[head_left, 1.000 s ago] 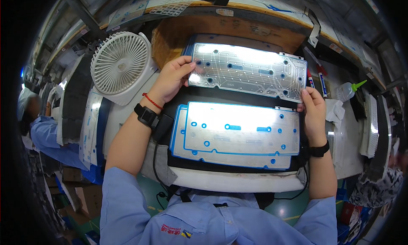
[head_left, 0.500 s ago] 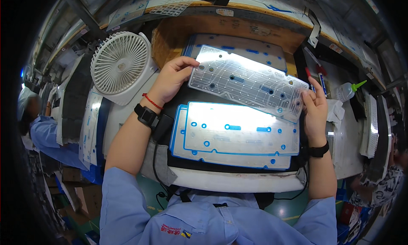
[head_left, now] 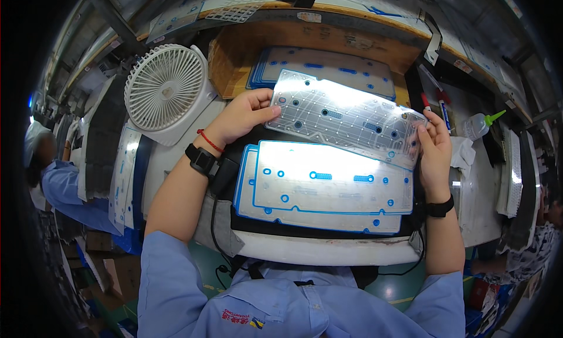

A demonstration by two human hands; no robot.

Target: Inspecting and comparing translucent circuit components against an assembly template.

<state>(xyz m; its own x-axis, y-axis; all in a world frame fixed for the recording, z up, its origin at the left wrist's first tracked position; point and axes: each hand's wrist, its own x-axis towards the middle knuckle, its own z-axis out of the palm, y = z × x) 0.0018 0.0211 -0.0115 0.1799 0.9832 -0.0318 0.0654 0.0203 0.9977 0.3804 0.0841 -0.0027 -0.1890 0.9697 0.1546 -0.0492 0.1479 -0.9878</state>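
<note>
Now tilted, the clear membrane sheet point(head_left: 346, 118), level a second ago, is pinched by left hand point(head_left: 243, 115) and right hand point(head_left: 433, 150) above the blue-edged stack point(head_left: 325, 188) at the workbench point(head_left: 328, 250) front edge, angled for placing.

Clear sheet point(head_left: 346, 118): lifted off the stack in the box point(head_left: 234, 56), tilted clockwise.
Left hand point(head_left: 243, 116): raised with it.
Right hand point(head_left: 434, 147): lowered.

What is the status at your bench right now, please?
Left hand and right hand pinch opposite ends of a clear membrane sheet, tilted above the blue-edged sheet on the lit pad. White fan at left, apart.
</note>
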